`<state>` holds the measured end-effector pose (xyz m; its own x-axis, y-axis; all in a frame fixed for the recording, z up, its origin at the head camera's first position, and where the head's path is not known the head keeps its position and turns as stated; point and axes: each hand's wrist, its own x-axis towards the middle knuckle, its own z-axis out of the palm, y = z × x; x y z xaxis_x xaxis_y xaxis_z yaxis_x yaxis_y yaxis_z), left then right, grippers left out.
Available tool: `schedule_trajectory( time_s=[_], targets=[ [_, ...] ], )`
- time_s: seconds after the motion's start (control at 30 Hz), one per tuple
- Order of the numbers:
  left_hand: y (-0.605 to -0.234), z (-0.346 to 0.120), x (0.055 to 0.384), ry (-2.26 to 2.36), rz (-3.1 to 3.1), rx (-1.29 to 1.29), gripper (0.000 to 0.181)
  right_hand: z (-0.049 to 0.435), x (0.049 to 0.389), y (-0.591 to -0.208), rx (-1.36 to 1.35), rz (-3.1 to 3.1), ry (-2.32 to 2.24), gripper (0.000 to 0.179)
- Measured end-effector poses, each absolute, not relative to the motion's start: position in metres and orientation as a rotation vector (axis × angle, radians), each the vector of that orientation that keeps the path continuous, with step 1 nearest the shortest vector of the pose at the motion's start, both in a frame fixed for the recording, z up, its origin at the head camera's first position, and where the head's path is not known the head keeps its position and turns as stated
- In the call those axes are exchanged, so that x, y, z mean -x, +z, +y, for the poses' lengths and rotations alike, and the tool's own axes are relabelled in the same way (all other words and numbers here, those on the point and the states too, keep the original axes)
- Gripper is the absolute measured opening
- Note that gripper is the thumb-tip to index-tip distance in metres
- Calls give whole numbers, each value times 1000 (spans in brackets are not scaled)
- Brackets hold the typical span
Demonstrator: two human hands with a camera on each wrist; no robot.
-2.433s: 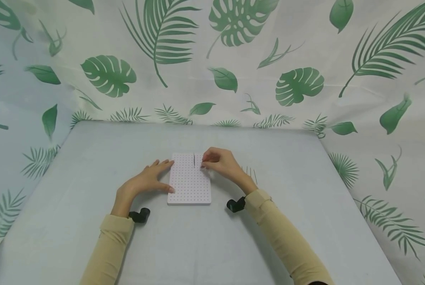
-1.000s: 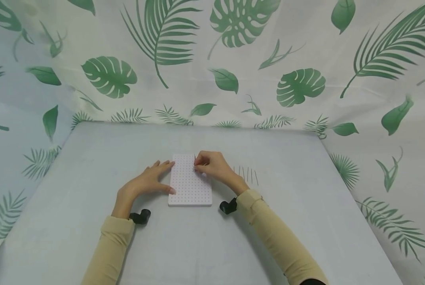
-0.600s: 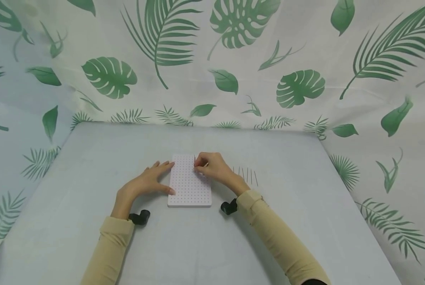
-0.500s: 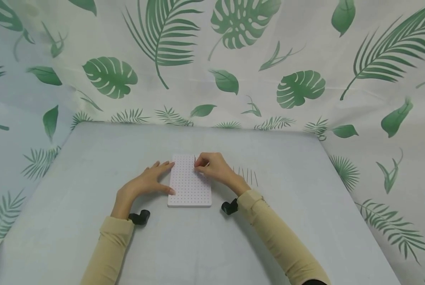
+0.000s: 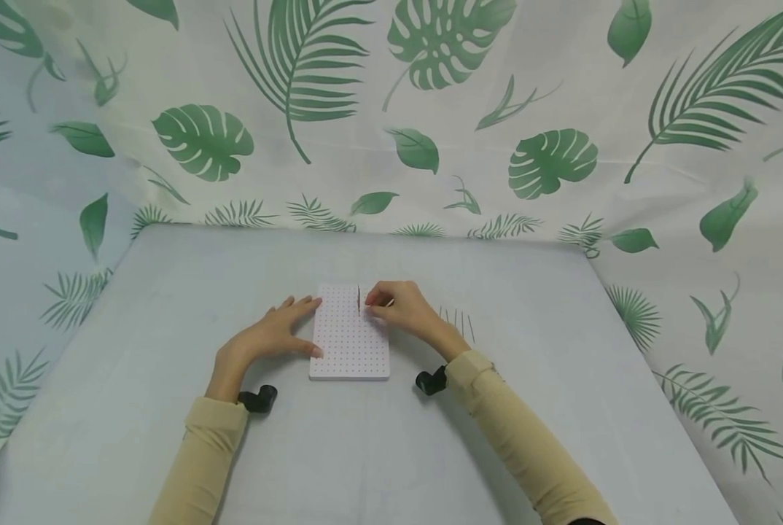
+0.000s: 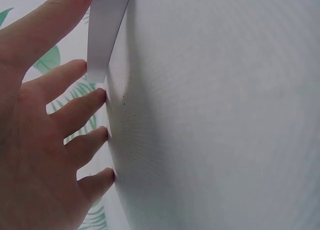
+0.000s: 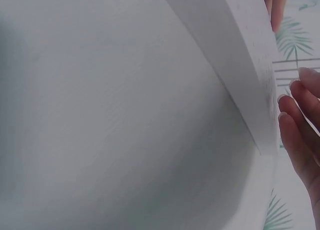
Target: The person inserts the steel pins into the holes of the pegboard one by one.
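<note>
A white pegboard (image 5: 350,350) with rows of small holes lies flat on the table. Thin dark rods (image 5: 359,300) stand upright near its far edge; the right wrist view shows a few of these rods (image 7: 290,62) side by side. My left hand (image 5: 268,337) rests at the board's left side, thumb on its edge and spread fingers around the far left corner. Just right of the standing rods, my right hand (image 5: 401,306) hovers over the board with loosely bent fingers (image 7: 298,140) and nothing visible between them.
Several loose thin rods (image 5: 456,321) lie on the table right of the board, partly hidden by the right forearm. The pale table (image 5: 365,452) meets a leaf-patterned cloth (image 5: 470,160) at the back and sides.
My right hand moved left to the standing rods with a rod in its fingertips, stayed there, then let go and drew slightly right. The left hand has kept its place.
</note>
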<state>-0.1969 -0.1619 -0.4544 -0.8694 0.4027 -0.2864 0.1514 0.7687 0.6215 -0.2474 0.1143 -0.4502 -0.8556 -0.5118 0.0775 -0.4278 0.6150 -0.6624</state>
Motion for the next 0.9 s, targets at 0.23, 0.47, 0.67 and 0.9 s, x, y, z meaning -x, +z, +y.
schedule_trajectory(
  time_s=[0.23,0.47,0.67,0.9],
  targets=[
    [-454,-162,197,847,2553,-414,103,130,244,-447,776,2726,-1079,5],
    [-453,-161,197,849,2549,-430,103,145,242,-445,747,2769,-1035,5],
    [-454,-161,197,847,2547,-437,104,160,240,-443,719,2768,-1028,5],
    [-455,-163,198,855,2544,-435,104,179,239,-444,672,2800,-1003,6]
  ],
)
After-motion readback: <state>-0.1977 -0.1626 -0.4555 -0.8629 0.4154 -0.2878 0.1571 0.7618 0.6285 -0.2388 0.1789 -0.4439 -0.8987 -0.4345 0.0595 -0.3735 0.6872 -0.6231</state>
